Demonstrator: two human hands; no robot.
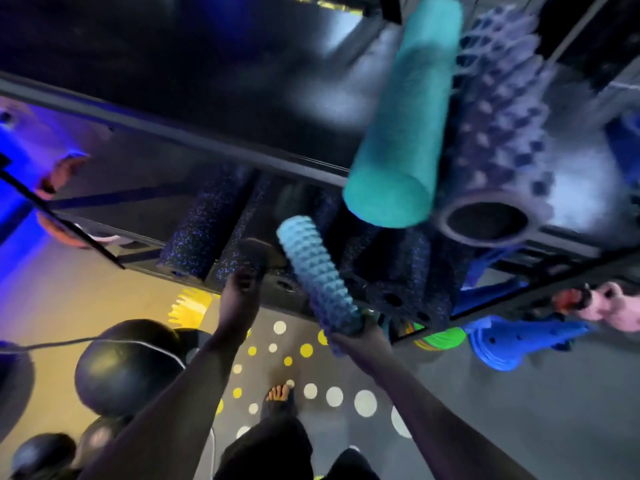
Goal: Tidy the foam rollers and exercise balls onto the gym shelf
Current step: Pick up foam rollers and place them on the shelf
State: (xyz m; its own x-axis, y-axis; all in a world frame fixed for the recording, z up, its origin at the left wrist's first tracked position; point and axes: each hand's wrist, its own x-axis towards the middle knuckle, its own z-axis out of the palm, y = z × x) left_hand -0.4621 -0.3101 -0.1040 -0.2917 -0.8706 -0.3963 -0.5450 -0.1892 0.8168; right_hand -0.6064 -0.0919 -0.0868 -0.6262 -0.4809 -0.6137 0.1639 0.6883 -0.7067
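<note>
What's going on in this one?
A person stands at the gym shelf, putting rollers away. The right hand holds a light blue knobbly roller by its lower end, angled toward the lower level, where black speckled rollers lie. The left hand grips a dark rounded object at the shelf edge, too blurred to identify. A teal roller and a purple spiked roller sit higher up; black exercise balls lie on the floor.

Stacked blue cones (502,341) beside green discs (440,339), a dotted mat (332,396), perhaps a spiky yellow marker (190,306).
</note>
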